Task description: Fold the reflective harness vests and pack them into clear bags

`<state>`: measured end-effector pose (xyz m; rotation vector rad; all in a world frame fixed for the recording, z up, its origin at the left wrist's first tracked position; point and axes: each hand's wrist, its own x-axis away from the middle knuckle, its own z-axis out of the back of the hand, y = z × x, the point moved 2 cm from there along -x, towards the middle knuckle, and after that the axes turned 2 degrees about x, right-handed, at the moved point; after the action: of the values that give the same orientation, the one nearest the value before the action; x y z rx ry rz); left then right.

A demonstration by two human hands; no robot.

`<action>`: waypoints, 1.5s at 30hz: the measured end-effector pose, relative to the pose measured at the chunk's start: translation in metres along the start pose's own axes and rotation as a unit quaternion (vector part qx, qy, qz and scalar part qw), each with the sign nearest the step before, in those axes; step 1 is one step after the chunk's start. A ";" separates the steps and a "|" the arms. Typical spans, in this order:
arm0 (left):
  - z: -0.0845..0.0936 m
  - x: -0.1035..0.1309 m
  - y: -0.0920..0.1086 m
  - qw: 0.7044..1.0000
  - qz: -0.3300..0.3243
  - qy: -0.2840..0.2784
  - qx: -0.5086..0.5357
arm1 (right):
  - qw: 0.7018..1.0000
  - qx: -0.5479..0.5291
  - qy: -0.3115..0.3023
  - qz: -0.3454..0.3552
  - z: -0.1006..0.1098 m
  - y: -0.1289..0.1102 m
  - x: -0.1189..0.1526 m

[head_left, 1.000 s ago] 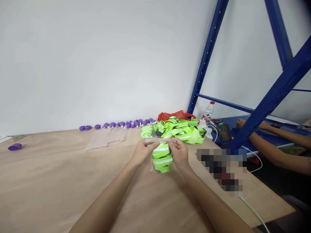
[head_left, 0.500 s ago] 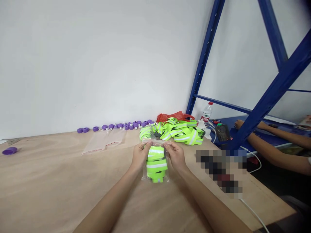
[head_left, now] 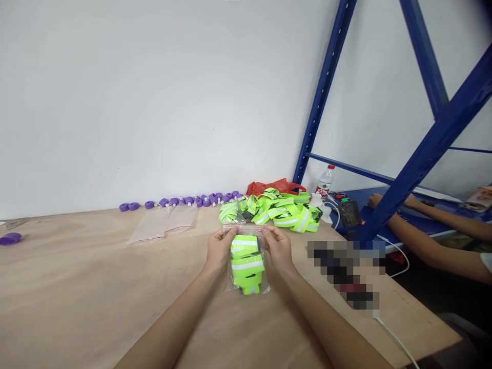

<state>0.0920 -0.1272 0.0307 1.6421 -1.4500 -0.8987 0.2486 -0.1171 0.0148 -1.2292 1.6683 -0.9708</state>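
The left hand (head_left: pixel 219 251) and right hand (head_left: pixel 279 249) each had fingers pinched closed on the top edge of a clear bag (head_left: pixel 246 229), near opposite ends. Folded yellow-green strapping (head_left: pixel 247 265) lay inside it, between and just below the fingers. Beyond the fingers, loose straps (head_left: pixel 284 211) were heaped on the table (head_left: pixel 96 287); beyond and leftward lay flat bags (head_left: pixel 161 225) and purple pieces (head_left: pixel 188 200).
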 end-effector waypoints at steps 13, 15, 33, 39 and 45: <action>0.003 -0.001 -0.006 0.999 -0.038 0.016 -0.033 | 0.999 0.032 -0.020 -0.002 0.000 -0.003 0.003; 0.003 0.000 -0.007 0.998 -0.040 0.015 -0.039 | 0.999 0.036 -0.038 -0.007 -0.001 -0.003 0.003; -0.001 -0.005 -0.005 0.995 -0.019 -0.028 -0.089 | 0.997 0.040 -0.064 0.016 -0.002 0.005 0.001; 0.000 -0.005 -0.005 0.993 -0.016 -0.044 -0.105 | 0.996 0.036 -0.086 0.007 -0.001 0.005 0.000; -0.005 -0.001 -0.001 0.991 -0.012 -0.064 -0.115 | 0.994 0.044 -0.095 0.012 -0.002 0.006 -0.001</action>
<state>0.0968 -0.1257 0.0323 1.4566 -1.3564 -1.1580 0.2450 -0.1151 0.0105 -1.2007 1.4745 -0.8751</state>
